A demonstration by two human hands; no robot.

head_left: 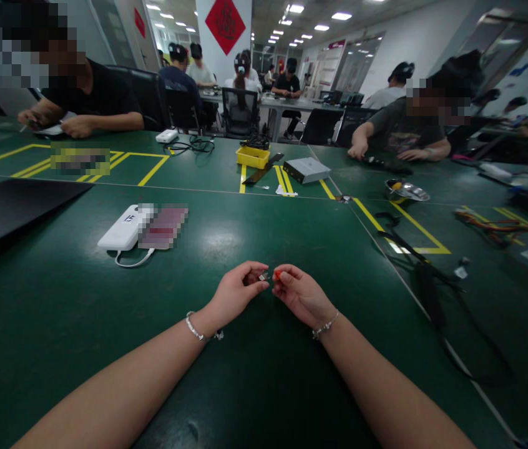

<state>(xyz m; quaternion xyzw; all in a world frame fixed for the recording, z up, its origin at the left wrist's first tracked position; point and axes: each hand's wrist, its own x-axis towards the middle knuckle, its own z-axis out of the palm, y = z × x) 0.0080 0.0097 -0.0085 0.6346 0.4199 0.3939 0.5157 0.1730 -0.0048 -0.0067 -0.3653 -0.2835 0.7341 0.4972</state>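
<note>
My left hand (244, 284) is closed in a pinch on a small silvery metal piece (263, 276) with thin prongs pointing right. Its exact kind is too small to make out. Just to the right, my right hand (302, 292) pinches a small orange-red piece (278, 274) between thumb and fingers. A narrow gap separates the two pieces. Both hands are over the green tabletop (217, 362), near the middle of the view, with a bracelet on each wrist.
To the left lie a white power bank (126, 229) with a cable and a dark panel (15, 209). Farther back are a yellow bin (252, 158) and a grey metal box (307, 169). A black strap (427, 293) and a metal bowl (407, 189) lie right. People sit across the table.
</note>
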